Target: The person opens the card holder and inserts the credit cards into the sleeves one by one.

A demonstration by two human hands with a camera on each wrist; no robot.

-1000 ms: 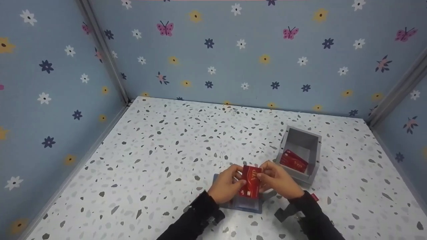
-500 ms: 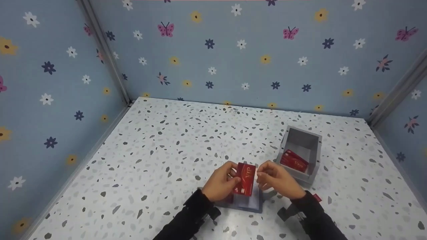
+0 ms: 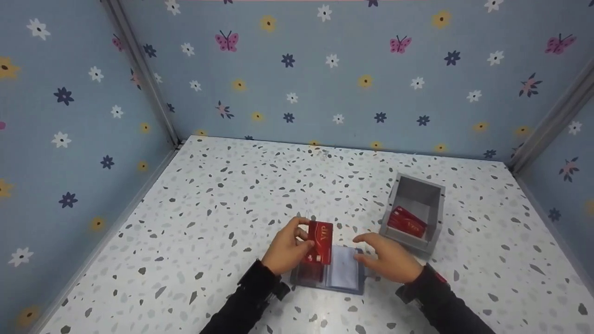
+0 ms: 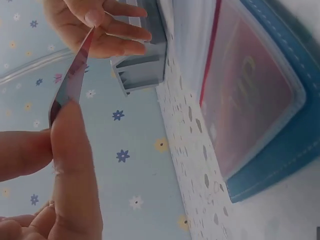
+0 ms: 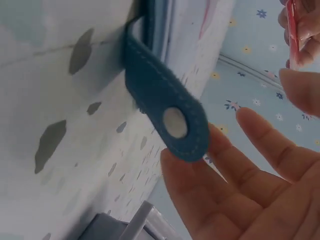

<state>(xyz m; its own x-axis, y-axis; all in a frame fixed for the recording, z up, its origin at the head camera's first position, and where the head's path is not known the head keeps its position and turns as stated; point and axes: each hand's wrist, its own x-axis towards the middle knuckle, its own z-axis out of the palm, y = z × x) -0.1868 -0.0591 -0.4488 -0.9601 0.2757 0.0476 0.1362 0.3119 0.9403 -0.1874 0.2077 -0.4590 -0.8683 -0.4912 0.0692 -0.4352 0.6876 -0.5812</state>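
Observation:
My left hand (image 3: 286, 250) pinches a red VIP card (image 3: 325, 241) between thumb and fingers, held above a blue card holder (image 4: 280, 167). The holder lies spread on the table. Behind its left clear sleeve sits another red card (image 3: 310, 272); the right page is a stack of clear sleeves (image 3: 344, 269). At the holder's right edge, my right hand (image 3: 392, 260) has its fingers spread and grips nothing. In the right wrist view, a blue strap (image 5: 160, 100) with a round metal snap sticks out from the holder, its tip overlapping my right fingertips.
A grey bin (image 3: 440, 204) stands beyond my right hand, with several red VIP cards (image 3: 407, 223) lying inside. Flower-patterned walls (image 3: 325, 83) border the speckled table (image 3: 232, 195) at the back and sides. A small red tag (image 3: 438, 277) shows by my right cuff.
Both hands were at the card; my right hand has let go and opened its fingers. My left hand has carried the card leftward, uncovering the right-hand sleeves.

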